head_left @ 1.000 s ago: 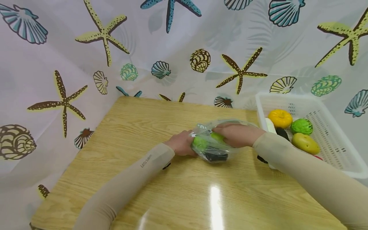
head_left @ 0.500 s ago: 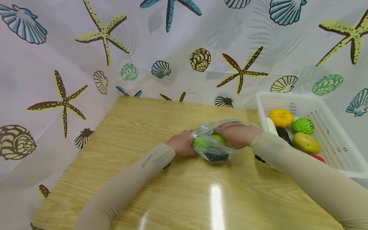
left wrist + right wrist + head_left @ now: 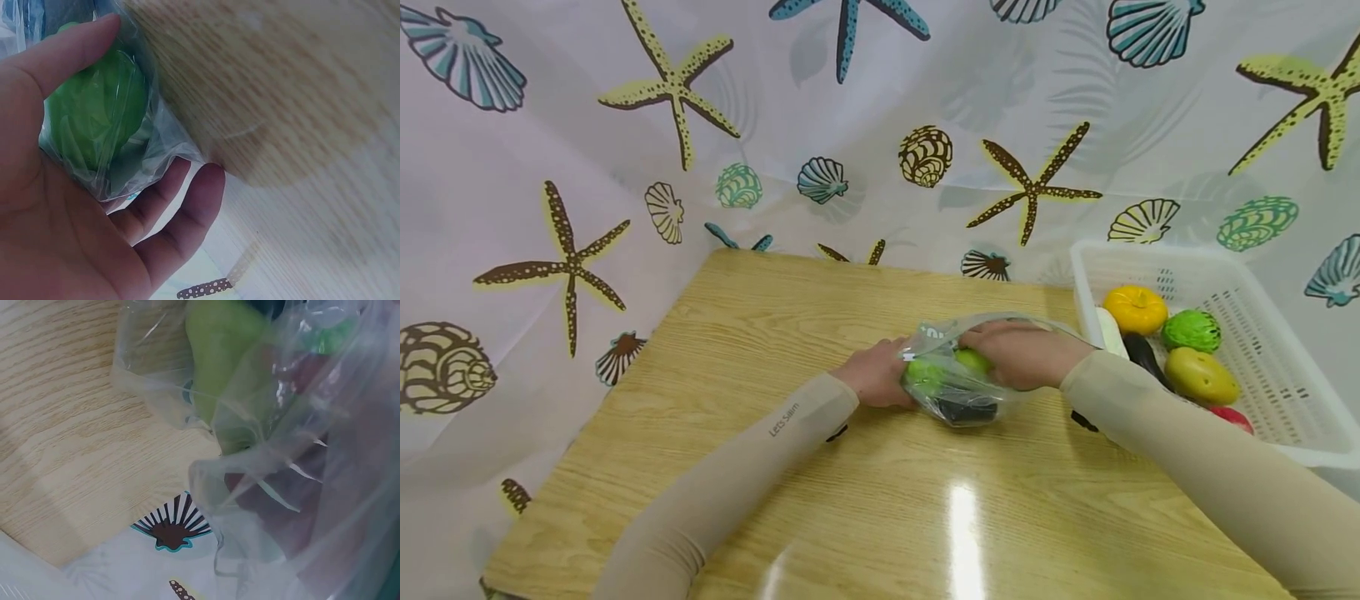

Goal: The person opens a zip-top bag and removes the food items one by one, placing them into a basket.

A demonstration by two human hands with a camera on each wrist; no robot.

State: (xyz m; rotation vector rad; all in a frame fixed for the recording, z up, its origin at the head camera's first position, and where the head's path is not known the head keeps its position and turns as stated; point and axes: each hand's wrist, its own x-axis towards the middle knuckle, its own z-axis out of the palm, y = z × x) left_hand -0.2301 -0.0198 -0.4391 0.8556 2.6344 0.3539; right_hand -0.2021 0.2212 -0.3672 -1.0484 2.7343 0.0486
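A clear plastic bag (image 3: 936,333) lies on its side on the wooden table. Through its film show a round bright green vegetable (image 3: 97,112), a dark object (image 3: 966,410) and a green pear (image 3: 228,356). My left hand (image 3: 876,375) grips the bag's left end around the green vegetable, thumb across the top and fingers bent beneath. My right hand (image 3: 1022,354) reaches in through the bag's mouth, its fingers around the pear. Film blurs these fingers in the right wrist view.
On the right stands a white perforated basket (image 3: 1292,342). Inside it are a yellow pumpkin (image 3: 1135,310), a green leafy-looking vegetable (image 3: 1192,332), a potato (image 3: 1201,377), a dark eggplant (image 3: 1144,358), a white piece and a red one. A shell-patterned curtain (image 3: 850,125) hangs behind the table.
Hands and bag hold almost the same position throughout. The right forearm has shifted slightly, uncovering more of the red item and the dark eggplant in the basket.
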